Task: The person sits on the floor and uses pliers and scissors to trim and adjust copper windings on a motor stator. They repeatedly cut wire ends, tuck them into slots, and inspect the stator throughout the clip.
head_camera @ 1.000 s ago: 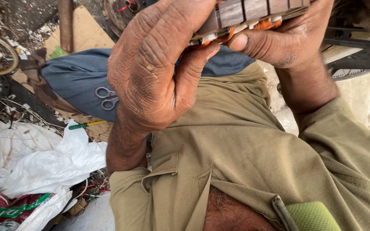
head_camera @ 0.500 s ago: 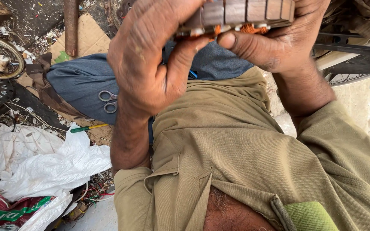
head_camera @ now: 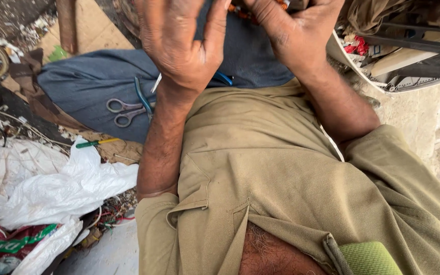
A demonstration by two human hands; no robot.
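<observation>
Pinching orange-wired part (head_camera: 245,12), both hands' grip, top edge

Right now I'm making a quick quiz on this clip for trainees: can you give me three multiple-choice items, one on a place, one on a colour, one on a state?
1. Where do the scissors lie?
A. on the blue-grey cloth
B. on the white plastic sheet
C. in the shirt pocket

2. What colour is the shirt?
A. red
B. khaki
C. black

3. How are the two hands placed?
A. resting flat on the ground
B. hanging at the sides
C. raised together at the top edge of the view

Answers:
1 A, the scissors rest on the blue-grey cloth, above the white plastic sheet.
2 B, the cloth over chest and sleeves is khaki.
3 C, the left hand and right hand are lifted close together, and what they hold is mostly cut off by the frame.
</observation>
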